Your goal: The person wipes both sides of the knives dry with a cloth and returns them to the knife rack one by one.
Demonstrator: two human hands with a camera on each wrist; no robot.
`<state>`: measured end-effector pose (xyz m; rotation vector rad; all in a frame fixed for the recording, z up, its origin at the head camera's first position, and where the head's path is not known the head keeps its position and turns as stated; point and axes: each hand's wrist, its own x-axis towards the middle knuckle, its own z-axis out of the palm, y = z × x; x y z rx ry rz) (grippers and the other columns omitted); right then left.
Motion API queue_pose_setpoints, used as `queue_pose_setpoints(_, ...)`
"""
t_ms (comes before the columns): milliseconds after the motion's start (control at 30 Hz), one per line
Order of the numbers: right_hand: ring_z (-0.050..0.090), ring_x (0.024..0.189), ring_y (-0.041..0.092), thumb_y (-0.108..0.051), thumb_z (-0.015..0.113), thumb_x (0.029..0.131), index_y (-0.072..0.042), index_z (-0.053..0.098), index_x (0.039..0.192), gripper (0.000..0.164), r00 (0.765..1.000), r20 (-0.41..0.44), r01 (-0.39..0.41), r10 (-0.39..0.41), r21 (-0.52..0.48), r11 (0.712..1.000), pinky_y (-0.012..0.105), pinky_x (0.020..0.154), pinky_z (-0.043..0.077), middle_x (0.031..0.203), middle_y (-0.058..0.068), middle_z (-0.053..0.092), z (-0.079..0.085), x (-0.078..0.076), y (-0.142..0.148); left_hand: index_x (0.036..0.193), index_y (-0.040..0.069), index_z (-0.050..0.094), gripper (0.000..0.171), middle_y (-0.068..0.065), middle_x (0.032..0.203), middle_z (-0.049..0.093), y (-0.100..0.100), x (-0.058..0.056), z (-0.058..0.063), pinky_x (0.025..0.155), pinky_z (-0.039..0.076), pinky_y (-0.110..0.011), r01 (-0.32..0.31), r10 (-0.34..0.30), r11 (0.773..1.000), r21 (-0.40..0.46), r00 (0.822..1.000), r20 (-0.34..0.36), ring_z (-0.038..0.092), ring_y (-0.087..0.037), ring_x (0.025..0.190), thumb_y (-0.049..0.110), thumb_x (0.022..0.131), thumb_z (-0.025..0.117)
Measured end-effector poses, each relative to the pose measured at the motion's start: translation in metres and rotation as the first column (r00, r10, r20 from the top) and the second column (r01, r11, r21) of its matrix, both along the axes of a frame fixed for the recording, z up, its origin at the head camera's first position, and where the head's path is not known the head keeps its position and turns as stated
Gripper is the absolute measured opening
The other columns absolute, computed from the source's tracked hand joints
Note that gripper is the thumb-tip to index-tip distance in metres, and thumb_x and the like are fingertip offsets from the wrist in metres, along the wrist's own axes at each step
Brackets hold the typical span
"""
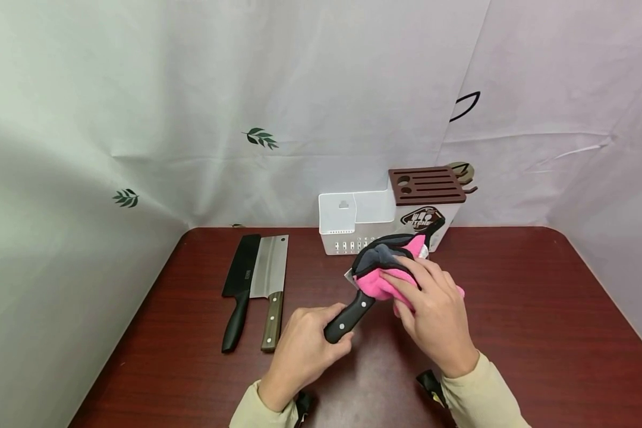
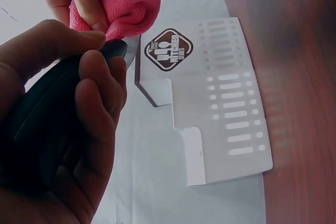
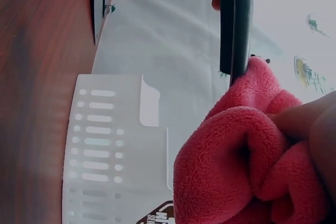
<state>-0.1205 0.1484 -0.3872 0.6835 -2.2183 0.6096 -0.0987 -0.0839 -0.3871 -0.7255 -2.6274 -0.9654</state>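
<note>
My left hand (image 1: 305, 348) grips the black riveted handle (image 1: 349, 317) of a knife, which slants up to the right above the table. A pink and grey cloth (image 1: 386, 270) with black edging is folded over the blade, hiding most of it. My right hand (image 1: 433, 309) pinches this cloth around the blade, just beyond the handle. In the left wrist view, a sliver of the steel blade (image 2: 129, 55) shows beside the pink cloth (image 2: 131, 6). The right wrist view has the bunched cloth (image 3: 236, 156) up against the handle's end.
Two cleavers lie side by side at the table's left: a black one (image 1: 242, 267) and a steel one (image 1: 270, 267) with a wooden handle. At the back edge stands a white knife holder (image 1: 374, 208) with a brown slotted top (image 1: 428, 185). White curtains (image 1: 321, 89) enclose the table (image 1: 524, 309).
</note>
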Motion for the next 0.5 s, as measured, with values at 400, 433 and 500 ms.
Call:
queue_pose_setpoints(400, 0.056, 0.115, 0.04, -0.013, 0.064, 0.089, -0.009, 0.077, 0.113, 0.027, 0.997, -0.07, 0.041, -0.043, -0.04, 0.998, 0.049, 0.076, 0.043, 0.127, 0.014, 0.065, -0.0034, -0.0043, -0.0004, 0.099, 0.016, 0.075, 0.029, 0.013, 0.071, 0.061, 0.0003, 0.0011, -0.0006, 0.053, 0.035, -0.014, 0.016, -0.016, 1.0, -0.009, 1.0, -0.007, 0.046, -0.001, 0.057, 0.011, 0.071, 0.08)
queue_pose_setpoints(433, 0.056, 0.115, 0.04, -0.014, 0.064, 0.09, -0.009, 0.076, 0.113, 0.027, 0.997, -0.062, 0.05, -0.052, -0.038, 0.998, 0.049, 0.076, 0.043, 0.128, 0.014, 0.065, -0.0038, -0.0041, -0.0001, 0.099, 0.015, 0.075, 0.028, 0.013, 0.072, 0.062, 0.0004, 0.0011, -0.0007, 0.053, 0.035, -0.014, 0.017, -0.017, 1.0, -0.01, 1.0, -0.008, 0.046, -0.001, 0.057, 0.011, 0.071, 0.08)
queue_pose_setpoints(500, 0.056, 0.115, 0.04, -0.013, 0.065, 0.09, -0.009, 0.076, 0.113, 0.027, 0.997, -0.05, 0.064, -0.066, -0.04, 0.997, 0.049, 0.077, 0.044, 0.128, 0.015, 0.064, -0.0047, -0.0041, 0.0003, 0.097, 0.016, 0.075, 0.028, 0.013, 0.072, 0.062, 0.0005, 0.001, -0.001, 0.053, 0.035, -0.013, 0.018, -0.018, 1.0, -0.016, 1.0, -0.014, 0.046, -0.001, 0.057, 0.012, 0.071, 0.08)
